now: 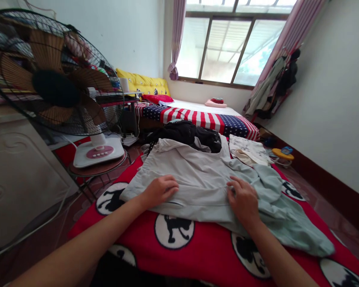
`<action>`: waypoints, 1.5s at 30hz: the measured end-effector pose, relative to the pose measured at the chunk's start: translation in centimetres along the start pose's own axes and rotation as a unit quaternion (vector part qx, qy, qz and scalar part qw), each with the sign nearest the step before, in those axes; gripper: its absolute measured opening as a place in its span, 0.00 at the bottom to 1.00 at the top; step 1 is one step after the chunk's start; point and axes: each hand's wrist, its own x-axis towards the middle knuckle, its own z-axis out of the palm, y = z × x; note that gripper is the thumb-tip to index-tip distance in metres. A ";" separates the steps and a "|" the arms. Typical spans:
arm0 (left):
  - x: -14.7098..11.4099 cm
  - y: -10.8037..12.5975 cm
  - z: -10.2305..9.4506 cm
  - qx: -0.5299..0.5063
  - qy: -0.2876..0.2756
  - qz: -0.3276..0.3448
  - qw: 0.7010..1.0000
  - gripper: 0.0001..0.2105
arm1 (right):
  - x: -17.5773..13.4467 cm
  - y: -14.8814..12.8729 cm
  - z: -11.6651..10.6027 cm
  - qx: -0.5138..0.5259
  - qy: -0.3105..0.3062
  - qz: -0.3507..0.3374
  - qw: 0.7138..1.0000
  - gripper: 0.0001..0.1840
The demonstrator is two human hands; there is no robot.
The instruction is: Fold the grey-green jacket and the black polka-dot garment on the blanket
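Note:
A pale grey-green garment (194,167), which looks like a light jacket, lies spread over a red blanket (209,239) with black animal figures in white circles. One long sleeve (299,227) stretches to the lower right. My left hand (161,190) rests on the left part of the cloth, fingers extended and slightly bent, above a slit like a pocket opening (174,203). On the right part, my right hand (243,199) touches the fabric with loosely curved fingers, thumb apart from them. Neither hand visibly grips the cloth. Behind the garment lies a heap of black clothes (182,131).
A folded white patterned cloth (248,147) lies at the blanket's right. An electric fan (98,153) stands on a round stool at left, beside a cabinet (20,171). Further back is a bed with a stars-and-stripes cover (194,116). Clothes (269,87) hang on the right wall.

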 end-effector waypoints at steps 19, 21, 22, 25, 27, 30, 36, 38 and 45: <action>3.6 4.5 4.0 -0.003 -0.084 -0.036 0.996 0.17 | -4.2 -4.2 0.4 0.222 -0.232 -0.046 0.946 0.30; 5.0 5.8 6.1 -0.082 -0.075 0.012 0.994 0.19 | -4.3 -3.9 0.6 0.307 -0.173 -0.008 0.936 0.21; 5.5 6.1 7.3 -0.106 -0.076 0.025 0.991 0.20 | -4.3 -3.8 0.7 0.350 -0.135 0.019 0.927 0.16; 6.1 5.8 10.8 -0.109 -0.088 0.053 0.989 0.21 | -4.7 -3.2 0.9 0.422 -0.035 0.122 0.898 0.12; 5.9 5.2 12.2 -0.074 -0.100 0.080 0.989 0.21 | -5.2 -2.4 0.5 0.422 0.013 0.189 0.887 0.11; 5.5 4.8 12.7 -0.033 -0.109 0.106 0.988 0.20 | -6.2 0.1 -1.0 0.345 0.115 0.236 0.901 0.11; 5.5 5.2 12.3 0.000 -0.102 0.123 0.987 0.20 | -8.1 9.2 -5.0 0.049 0.140 0.326 0.934 0.21; 5.5 5.3 12.5 0.008 -0.098 0.129 0.987 0.20 | -8.4 11.8 -5.9 0.037 0.034 0.366 0.929 0.21; 5.2 5.3 12.6 0.037 -0.101 0.139 0.984 0.22 | -7.7 15.4 -7.1 -0.071 -0.045 0.382 0.921 0.16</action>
